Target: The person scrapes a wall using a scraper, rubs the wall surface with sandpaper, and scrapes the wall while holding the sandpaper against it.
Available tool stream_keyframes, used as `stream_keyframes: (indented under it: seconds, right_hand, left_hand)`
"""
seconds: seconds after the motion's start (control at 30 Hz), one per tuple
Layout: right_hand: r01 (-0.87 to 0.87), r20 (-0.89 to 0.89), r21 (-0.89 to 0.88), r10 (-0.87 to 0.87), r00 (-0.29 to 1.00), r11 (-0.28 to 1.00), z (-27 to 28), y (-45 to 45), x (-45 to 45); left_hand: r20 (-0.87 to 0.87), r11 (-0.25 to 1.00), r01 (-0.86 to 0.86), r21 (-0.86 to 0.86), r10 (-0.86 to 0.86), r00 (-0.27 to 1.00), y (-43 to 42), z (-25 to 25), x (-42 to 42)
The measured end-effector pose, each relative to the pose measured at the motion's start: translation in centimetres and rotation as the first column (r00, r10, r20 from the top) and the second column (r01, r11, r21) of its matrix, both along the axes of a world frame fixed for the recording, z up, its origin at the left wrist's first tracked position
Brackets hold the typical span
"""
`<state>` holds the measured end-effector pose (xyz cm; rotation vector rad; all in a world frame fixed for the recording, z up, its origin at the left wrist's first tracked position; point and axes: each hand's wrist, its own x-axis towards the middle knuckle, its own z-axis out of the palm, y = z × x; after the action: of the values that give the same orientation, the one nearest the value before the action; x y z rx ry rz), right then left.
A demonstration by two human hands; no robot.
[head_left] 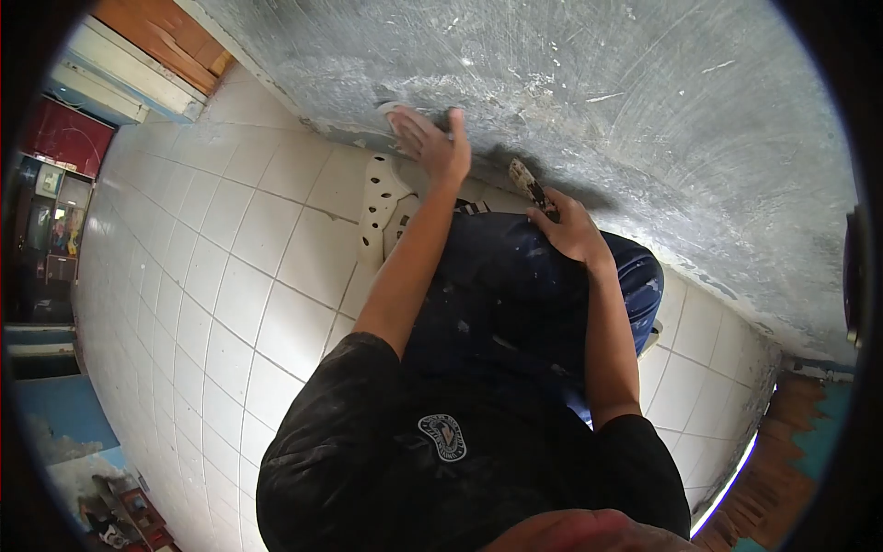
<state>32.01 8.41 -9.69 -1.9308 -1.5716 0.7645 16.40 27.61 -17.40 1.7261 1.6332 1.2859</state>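
Observation:
My left hand (434,145) is up against the grey wall (589,74), low down near the floor. Its fingers press a pale flat piece (390,112) to the surface; the fingertips are slightly blurred, and I cannot make out what kind of sheet or pad it is. Over my right knee, my right hand (575,230) is closed around a scraper-like tool (524,179) with a dark, paint-spattered body. The tool's end points up toward the wall, while its lower part is hidden in my fingers.
I am crouched on white floor tiles (248,285), wearing pale perforated clogs (379,198). A wooden door (175,41) stands at upper left, with a cabinet (64,221) farther off. A worn wooden panel (782,451) with peeling turquoise paint is at lower right.

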Motion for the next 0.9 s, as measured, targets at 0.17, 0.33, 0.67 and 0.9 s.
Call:
stream_keyframes:
  seconds: [0.17,0.33,0.67,0.9]
  right_hand:
    - [0.023,-0.018,0.054,-0.022,1.000,0.998,-1.5,0.1,0.0]
    - [-0.025,-0.053,0.047,0.028,0.998,0.999,-1.3,0.1,0.5]
    - [-0.014,-0.039,-0.023,0.013,0.999,1.000,-1.3,0.4,0.4]
    - [-0.038,-0.044,0.003,0.038,0.998,0.999,-0.1,0.4,-0.1]
  left_hand:
    - [-0.415,0.830,0.302,0.468,-0.095,0.905,-1.8,1.2,1.5]
    - [-0.665,0.640,0.622,0.452,-0.223,0.713,-3.0,1.8,2.5]
    - [0.129,0.989,-0.139,-0.047,0.144,0.981,0.4,0.5,-0.3]
    - [-0.486,0.657,0.517,0.549,-0.252,0.837,-3.1,2.8,1.6]
